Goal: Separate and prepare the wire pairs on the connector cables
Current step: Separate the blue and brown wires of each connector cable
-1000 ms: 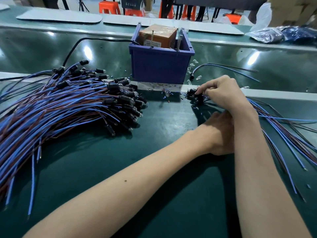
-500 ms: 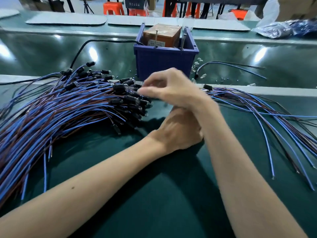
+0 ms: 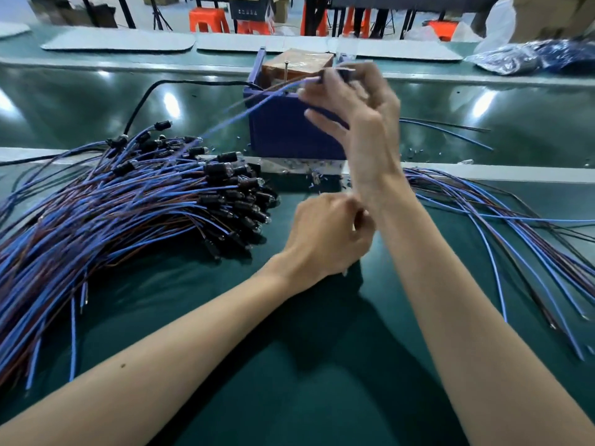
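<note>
Fingertips of the right hand (image 3: 360,111) pinch one connector cable (image 3: 257,106) by its dark end, raised before the blue bin (image 3: 283,130) so its wires trail clear of the heap of cables (image 3: 128,204) at left. The left hand (image 3: 325,233) lies curled near centre, probably waiting to part the pair; whether it holds anything I cannot tell through the blur.

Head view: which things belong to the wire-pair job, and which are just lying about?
In the job: right hand pinching one raised cable; left hand; left cable pile; right cable pile; perhaps the blue bin.
Lying about: black cord; orange stools; plastic bag.
</note>
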